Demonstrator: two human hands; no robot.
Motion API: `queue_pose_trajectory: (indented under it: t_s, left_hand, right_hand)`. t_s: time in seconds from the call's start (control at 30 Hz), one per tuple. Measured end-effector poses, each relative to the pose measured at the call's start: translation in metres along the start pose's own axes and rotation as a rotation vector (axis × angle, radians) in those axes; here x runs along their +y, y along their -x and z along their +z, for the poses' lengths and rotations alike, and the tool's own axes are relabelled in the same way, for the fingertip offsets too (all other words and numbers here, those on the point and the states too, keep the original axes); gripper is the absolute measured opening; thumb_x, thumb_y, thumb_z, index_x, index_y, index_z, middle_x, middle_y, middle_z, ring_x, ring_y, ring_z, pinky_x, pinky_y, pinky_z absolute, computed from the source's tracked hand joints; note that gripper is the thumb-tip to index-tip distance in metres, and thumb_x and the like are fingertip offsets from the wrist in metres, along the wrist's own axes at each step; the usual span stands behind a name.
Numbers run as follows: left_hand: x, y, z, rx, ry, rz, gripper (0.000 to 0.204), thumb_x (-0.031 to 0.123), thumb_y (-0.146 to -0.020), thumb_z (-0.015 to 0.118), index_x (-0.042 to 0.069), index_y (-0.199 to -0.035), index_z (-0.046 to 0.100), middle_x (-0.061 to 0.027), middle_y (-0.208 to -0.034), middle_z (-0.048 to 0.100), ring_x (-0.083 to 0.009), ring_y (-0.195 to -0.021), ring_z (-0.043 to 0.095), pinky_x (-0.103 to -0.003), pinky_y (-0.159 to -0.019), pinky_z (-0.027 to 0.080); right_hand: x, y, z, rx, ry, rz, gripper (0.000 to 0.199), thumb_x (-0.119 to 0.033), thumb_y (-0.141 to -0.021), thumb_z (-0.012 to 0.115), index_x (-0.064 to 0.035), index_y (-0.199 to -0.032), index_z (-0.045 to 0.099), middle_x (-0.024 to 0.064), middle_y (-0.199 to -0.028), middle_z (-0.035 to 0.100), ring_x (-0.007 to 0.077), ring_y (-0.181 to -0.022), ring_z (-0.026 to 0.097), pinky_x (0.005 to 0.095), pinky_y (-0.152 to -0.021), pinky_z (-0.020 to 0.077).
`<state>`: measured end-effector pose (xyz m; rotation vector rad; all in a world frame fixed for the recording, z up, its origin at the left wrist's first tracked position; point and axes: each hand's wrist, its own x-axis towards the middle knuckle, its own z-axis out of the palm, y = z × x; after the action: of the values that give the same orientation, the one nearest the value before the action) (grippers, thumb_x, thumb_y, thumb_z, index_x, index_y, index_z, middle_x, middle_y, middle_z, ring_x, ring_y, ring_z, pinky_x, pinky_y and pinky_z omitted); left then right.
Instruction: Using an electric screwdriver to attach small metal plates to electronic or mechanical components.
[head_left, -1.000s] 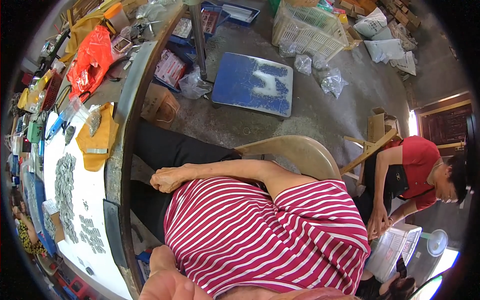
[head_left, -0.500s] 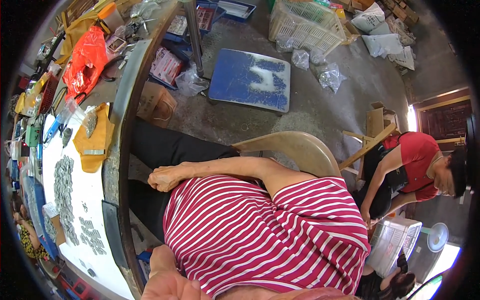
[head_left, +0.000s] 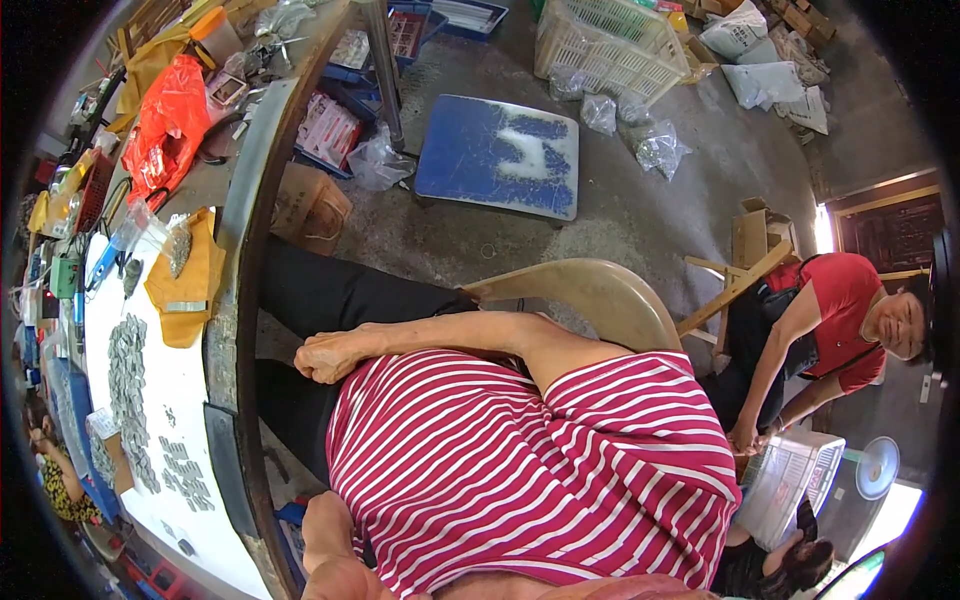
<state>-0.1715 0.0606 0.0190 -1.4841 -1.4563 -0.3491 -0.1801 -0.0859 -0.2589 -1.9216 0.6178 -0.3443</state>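
Note:
My right hand (head_left: 328, 357) rests curled into a loose fist at my lap, against the black trousers (head_left: 350, 290) and the hem of my red-and-white striped shirt (head_left: 530, 470). No object shows in it. Low in the head view, my left arm is bent, and my left hand (head_left: 345, 580) is partly cut off by the lower edge, its fingers hidden. Neither hand touches the workbench (head_left: 225, 330). On its white sheet (head_left: 185, 385) lie rows of small grey metal pieces (head_left: 128, 390) and a yellow cloth (head_left: 185, 300) with a small bar on it.
A red plastic bag (head_left: 165, 130) lies farther along the bench. Beside me stand a beige plastic chair (head_left: 600, 290) and a blue platform (head_left: 500, 155). A white crate (head_left: 610, 45) and bagged parts (head_left: 660, 148) are on the floor. A seated person in red (head_left: 840, 310) is behind me.
My left hand, which showed its open palm, has turned and dropped lower at the picture's edge. My right hand stays put. The person in red has lifted and turned their head.

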Motion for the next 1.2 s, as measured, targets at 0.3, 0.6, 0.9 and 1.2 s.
queue_pose_trajectory:
  t_s: [0.3,0.6,0.9,1.2]
  left_hand:
    - [0.055,-0.01,-0.013,0.211,-0.65,-1.418,0.013,-0.007,-0.066,0.061,-0.002,-0.076,0.056,-0.01,-0.065,0.061,-0.0146,-0.056,0.059,-0.021,-0.054,0.047]
    - [0.045,-0.035,-0.017,-0.23,-0.838,-1.763,0.02,-0.001,-0.076,0.056,-0.004,-0.096,0.056,-0.0162,-0.074,0.063,-0.0235,-0.063,0.063,-0.032,-0.07,0.053]
    - [0.077,0.011,-0.039,-0.675,-0.927,-0.583,0.019,-0.003,-0.068,0.064,-0.001,-0.086,0.058,-0.0051,-0.066,0.059,-0.0131,-0.058,0.059,-0.03,-0.068,0.051]
    - [0.068,0.028,-0.043,-0.295,-0.817,-1.048,0.02,-0.004,-0.06,0.065,-0.001,-0.078,0.059,-0.0036,-0.062,0.055,-0.0122,-0.053,0.053,-0.029,-0.068,0.05]
  right_hand:
    - [0.0,0.001,0.0,0.03,0.002,-0.018,0.023,-0.003,-0.066,0.047,0.0042,-0.082,0.061,0.0198,-0.079,0.062,0.0332,-0.075,0.06,0.0407,-0.065,0.0468]
    - [0.004,-0.001,0.001,0.006,0.005,-0.016,0.023,-0.002,-0.067,0.046,0.0053,-0.083,0.061,0.0202,-0.081,0.062,0.0331,-0.074,0.06,0.0409,-0.064,0.0464]
    - [0.002,0.0,0.001,0.029,-0.005,-0.017,0.019,-0.002,-0.07,0.047,0.0062,-0.081,0.06,0.0215,-0.078,0.062,0.0336,-0.075,0.061,0.0404,-0.066,0.0466]
    - [0.003,0.001,0.0,0.027,0.014,-0.04,0.019,-0.002,-0.07,0.047,0.0062,-0.081,0.06,0.0211,-0.078,0.062,0.033,-0.074,0.061,0.0401,-0.064,0.0467]
